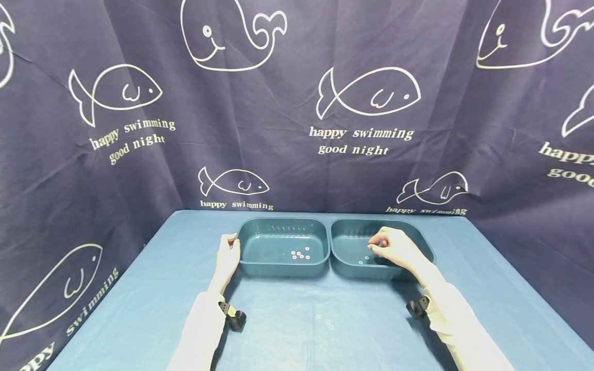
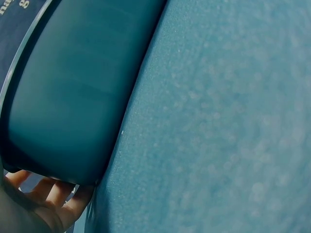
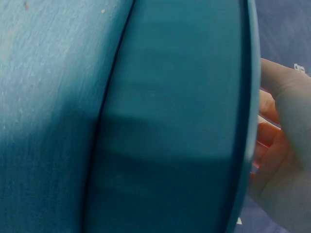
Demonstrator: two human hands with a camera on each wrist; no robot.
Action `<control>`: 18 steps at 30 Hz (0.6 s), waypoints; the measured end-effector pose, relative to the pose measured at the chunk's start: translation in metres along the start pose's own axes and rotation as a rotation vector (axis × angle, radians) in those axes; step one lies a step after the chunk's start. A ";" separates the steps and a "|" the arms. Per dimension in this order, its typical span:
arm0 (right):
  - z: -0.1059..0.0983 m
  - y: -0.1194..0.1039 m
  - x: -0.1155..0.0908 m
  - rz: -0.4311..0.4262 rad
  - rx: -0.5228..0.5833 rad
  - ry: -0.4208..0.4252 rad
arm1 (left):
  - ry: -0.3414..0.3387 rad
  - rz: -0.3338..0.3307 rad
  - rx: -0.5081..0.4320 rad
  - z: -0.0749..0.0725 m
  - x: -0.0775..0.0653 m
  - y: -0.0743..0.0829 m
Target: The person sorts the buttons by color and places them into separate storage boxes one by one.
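Note:
Two dark teal bins stand side by side. My left hand [image 1: 228,253] is at the left end of the left bin [image 1: 283,269]; in the left wrist view its fingers [image 2: 73,206] lie against the outer end wall. Several small pale pink discs [image 1: 300,256] lie on that bin's floor. My right hand [image 1: 393,247] reaches over the front rim of the right bin [image 1: 357,270], fingers bent and thumb near the fingertips. I cannot tell whether anything is between them. Small blue-green discs [image 1: 361,263] lie below, left of the fingertips.
A few faint, clear-looking discs [image 1: 330,324] lie on the blue tablecloth [image 1: 287,309] in front of the bins. A dark curtain [image 1: 297,175] with white fish drawings hangs behind the table and along both sides.

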State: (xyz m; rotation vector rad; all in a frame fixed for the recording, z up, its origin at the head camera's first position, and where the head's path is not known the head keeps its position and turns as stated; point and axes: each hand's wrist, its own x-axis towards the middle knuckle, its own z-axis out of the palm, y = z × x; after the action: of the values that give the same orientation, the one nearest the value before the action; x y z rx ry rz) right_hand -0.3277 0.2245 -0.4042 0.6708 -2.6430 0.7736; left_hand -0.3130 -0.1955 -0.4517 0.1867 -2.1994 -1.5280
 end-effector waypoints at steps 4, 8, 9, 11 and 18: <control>-0.002 -0.008 -0.002 -0.039 0.013 0.012 | 0.000 -0.005 -0.001 0.000 0.000 0.000; -0.004 -0.019 -0.006 -0.094 0.045 0.029 | -0.004 -0.002 -0.012 0.000 0.000 -0.001; -0.004 -0.023 -0.007 -0.108 0.052 0.034 | -0.006 -0.002 -0.014 0.000 0.000 -0.001; -0.005 -0.030 -0.010 -0.124 0.066 0.040 | -0.006 -0.003 -0.015 0.000 0.000 -0.001; -0.003 -0.055 -0.022 -0.162 0.132 0.026 | -0.003 -0.001 0.005 0.000 0.001 -0.001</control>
State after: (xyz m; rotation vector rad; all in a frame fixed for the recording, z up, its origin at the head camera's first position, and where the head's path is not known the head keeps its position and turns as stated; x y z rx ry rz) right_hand -0.2803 0.1931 -0.3876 0.8907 -2.4932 0.9078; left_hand -0.3136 -0.1963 -0.4523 0.1870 -2.2058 -1.5246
